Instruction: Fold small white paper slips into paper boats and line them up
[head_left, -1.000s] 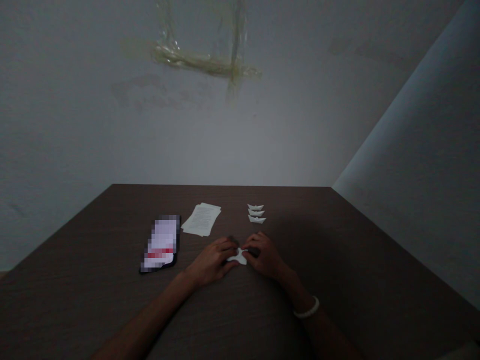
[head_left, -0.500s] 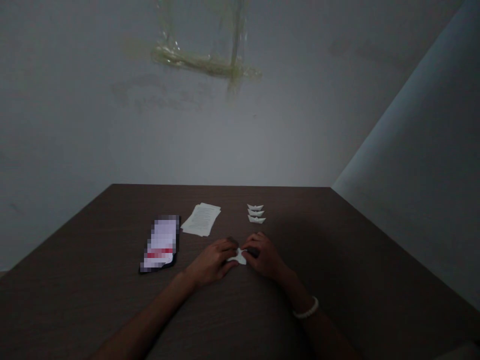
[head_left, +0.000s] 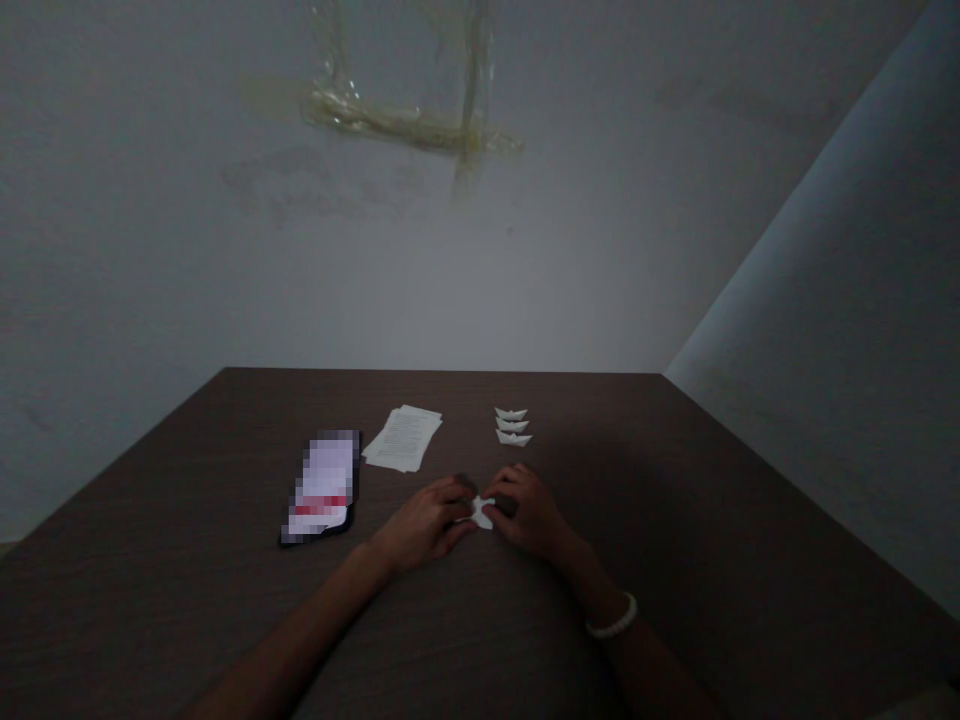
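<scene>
Between my two hands, low over the table, is a small folded piece of white paper (head_left: 482, 513). My left hand (head_left: 429, 522) pinches its left side, thumb nearest me and fingers curled over the far edge. On the opposite side my right hand (head_left: 527, 510) grips the paper with thumb and fingers closed; its wrist wears a pale beaded bracelet (head_left: 616, 617). The fingers hide much of the paper, so its exact folded shape cannot be made out. Just beyond my hands, three small white paper boats (head_left: 513, 426) sit in a close column.
A stack of printed paper sheets (head_left: 403, 439) lies beyond my left hand. Left of it rests a phone (head_left: 322, 488) with its lit screen blurred. The dark wooden table (head_left: 187, 480) meets a grey wall (head_left: 480, 290) bearing yellowed tape (head_left: 390, 125).
My hands stay in nearly the same place on the folded paper, with only a very slight shift of the fingers. The boats, sheets and phone have not moved.
</scene>
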